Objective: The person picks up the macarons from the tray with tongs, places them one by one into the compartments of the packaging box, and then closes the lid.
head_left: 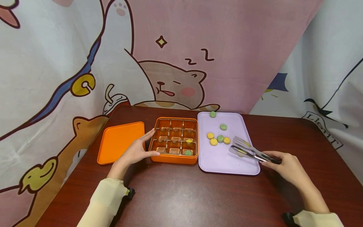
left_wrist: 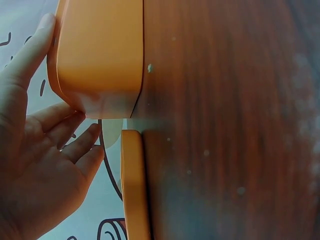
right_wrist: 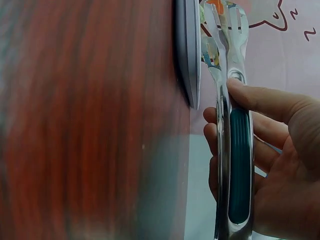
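My left hand [head_left: 136,151] rests at the near left corner of an orange box [head_left: 173,160], its thumb along the front rim and its fingers against the left side. Inside the box is a clear divided insert. A yellow macaron [head_left: 189,141] sits in its right column's middle compartment and a green macaron [head_left: 188,152] in the front right one. My right hand [head_left: 286,165] grips metal tongs [right_wrist: 239,165] by their green-inlaid handle. Their slotted tips hang apart over a lilac tray [head_left: 221,164], close to several loose yellow macarons [head_left: 213,142] and green macarons [head_left: 223,127].
Left of the box lies an orange lid [head_left: 122,138], flat on the dark wooden table [head_left: 175,195]. The tray stands right against the box's right side. Another green macaron [head_left: 213,114] is at the tray's far edge. A cartoon-printed curtain [head_left: 227,47] hangs behind the table.
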{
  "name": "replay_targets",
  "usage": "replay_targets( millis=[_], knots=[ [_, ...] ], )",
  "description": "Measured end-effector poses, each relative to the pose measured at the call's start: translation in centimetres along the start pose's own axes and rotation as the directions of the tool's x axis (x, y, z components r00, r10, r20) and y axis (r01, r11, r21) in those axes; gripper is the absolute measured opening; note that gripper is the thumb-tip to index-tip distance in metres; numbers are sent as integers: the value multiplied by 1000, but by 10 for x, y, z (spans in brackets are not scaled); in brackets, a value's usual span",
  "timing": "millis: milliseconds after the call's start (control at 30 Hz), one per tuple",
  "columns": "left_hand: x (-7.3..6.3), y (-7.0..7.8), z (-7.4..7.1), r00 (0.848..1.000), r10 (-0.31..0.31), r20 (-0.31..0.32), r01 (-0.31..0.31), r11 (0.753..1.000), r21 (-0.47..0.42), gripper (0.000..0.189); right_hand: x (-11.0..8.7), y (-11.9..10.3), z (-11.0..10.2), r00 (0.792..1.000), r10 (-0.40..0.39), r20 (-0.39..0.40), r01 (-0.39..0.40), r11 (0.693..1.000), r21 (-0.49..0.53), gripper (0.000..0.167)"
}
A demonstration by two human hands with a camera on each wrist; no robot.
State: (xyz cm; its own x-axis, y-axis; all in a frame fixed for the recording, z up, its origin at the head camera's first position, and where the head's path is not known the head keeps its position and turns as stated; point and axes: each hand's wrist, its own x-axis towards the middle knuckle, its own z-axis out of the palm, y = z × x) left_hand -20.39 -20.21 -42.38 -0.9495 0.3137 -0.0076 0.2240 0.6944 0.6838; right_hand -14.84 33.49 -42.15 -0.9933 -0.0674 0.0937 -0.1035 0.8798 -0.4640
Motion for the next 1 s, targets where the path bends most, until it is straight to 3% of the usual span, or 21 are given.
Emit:
replay_targets(
  millis=[433,1000],
  knots=[
    [0,0,0,1000,1,-1,-1,1000,-4,99,-4,9,-5,996,40,83,-39,999,-15,42],
    [-1,-1,1,1000,12,-12,-12,1000,-6,100,-3,10,-4,996,42,84,-42,999,-8,26]
  ],
)
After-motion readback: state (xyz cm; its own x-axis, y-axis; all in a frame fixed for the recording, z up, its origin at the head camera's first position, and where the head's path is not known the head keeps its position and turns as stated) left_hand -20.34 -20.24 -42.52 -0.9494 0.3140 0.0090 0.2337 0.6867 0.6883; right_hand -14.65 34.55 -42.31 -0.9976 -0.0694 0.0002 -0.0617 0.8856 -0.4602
